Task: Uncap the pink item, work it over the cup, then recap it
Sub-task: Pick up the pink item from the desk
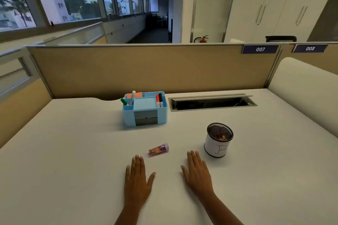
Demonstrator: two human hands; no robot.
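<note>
Left hand [137, 179]: lies flat on the white desk [73, 151], palm down, fingers straight and close together, thumb spread to the side; it holds nothing.
Right hand [198, 175]: also flat and palm down on the desk, fingers extended, empty, angled slightly leftward, its fingertips near the base of the cup.
Pink item [158, 150]: a short pink-and-purple tube lying on its side on the desk, left of the cup, just beyond the gap between the two hands and touching neither.
Long axis: runs left to right with a slight tilt; the purple cap end points right and a little away from the person. The cap is on.
Cup [218, 139]: a black mesh cup standing upright, wrapped in white paper with a handwritten letter "B".
Organiser [145, 109]: a light blue desk tray left of and beyond the cup, holding upright markers.
Partition signs [260, 49]: blue tags beyond the cup read "007" and "008".
</note>
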